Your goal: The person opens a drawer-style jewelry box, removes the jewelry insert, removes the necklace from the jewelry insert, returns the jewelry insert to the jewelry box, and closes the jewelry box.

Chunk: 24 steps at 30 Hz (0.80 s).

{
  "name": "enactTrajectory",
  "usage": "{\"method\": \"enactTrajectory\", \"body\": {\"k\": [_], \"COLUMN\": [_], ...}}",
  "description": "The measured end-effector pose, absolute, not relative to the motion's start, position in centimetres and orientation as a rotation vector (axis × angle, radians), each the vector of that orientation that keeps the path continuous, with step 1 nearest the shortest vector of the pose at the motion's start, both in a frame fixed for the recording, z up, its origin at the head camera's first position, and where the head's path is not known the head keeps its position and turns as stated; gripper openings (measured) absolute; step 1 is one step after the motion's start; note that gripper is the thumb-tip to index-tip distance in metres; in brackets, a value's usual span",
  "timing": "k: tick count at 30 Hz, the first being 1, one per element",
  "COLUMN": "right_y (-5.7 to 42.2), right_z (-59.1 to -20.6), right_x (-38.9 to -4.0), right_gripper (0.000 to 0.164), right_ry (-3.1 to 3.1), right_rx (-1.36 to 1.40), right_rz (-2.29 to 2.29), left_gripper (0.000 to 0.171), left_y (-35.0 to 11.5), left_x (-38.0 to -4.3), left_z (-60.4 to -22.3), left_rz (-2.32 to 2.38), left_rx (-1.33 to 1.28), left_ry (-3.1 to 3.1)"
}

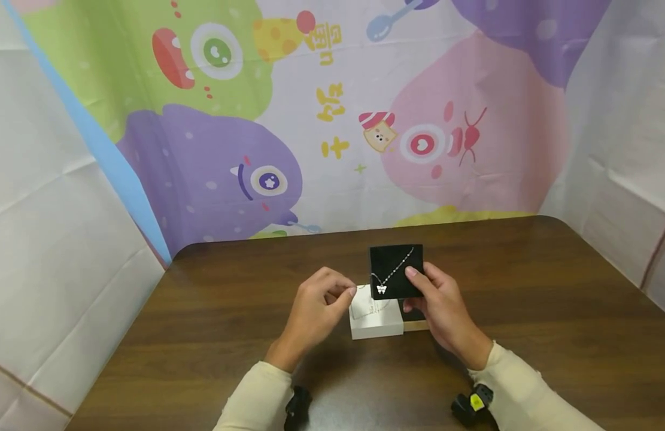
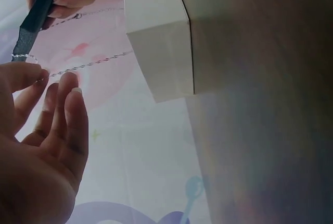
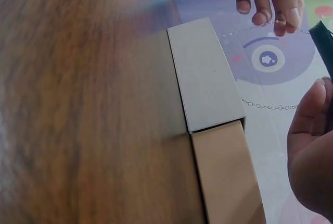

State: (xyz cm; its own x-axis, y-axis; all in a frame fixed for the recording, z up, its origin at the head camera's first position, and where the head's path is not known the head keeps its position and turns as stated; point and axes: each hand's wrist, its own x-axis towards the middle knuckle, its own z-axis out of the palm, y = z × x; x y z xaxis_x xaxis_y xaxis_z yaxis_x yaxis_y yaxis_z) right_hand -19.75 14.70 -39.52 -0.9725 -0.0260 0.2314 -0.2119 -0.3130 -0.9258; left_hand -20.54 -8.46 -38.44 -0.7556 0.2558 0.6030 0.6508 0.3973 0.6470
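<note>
Lower centre: my left hand (image 1: 317,305) pinches chain (image 2: 91,64), right hand (image 1: 448,308) grips black pad (image 1: 387,261) — arranging, I judge; next needs gentle guiding.

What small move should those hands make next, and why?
Perhaps the left hand should tuck the loose chain behind the black pad to limit tangling: it pinches the chain, which hangs in a slack loop, and the right hand holds the pad with the butterfly pendant on its front.

Small closed-in table place, maybe indoor booth: brown wood-look table (image 1: 203,335), behind it cartoon-monster cloth (image 1: 359,84), at both sides pale creased cloths (image 1: 46,197). Home or studio, cannot tell.
</note>
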Motion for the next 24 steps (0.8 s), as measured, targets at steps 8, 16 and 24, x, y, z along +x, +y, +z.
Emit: {"method": "enactTrajectory", "body": {"k": [8,16,24], "right_y": [14.5,14.12,13.91], "right_z": [-39.59,-39.66,-39.65], "right_x": [-19.7,-19.41,-19.32], "right_gripper": [0.011,0.008,0.008], "right_ry": [-1.76,-1.797,-1.834], "right_rx": [0.305,0.319,0.33], "right_rz": [2.425,2.372,2.333], "left_gripper": [0.012,0.006,0.002], "left_y": [-8.56,-8.31,-7.73], "left_x": [-20.45,-20.38,-19.88], "left_z": [-38.7,-38.33,-37.79], "left_rz": [-1.254,-1.232,-1.061], "left_rx": [-0.734,-0.746,-0.805], "left_ry": [-2.37,-2.173,-2.041]}}
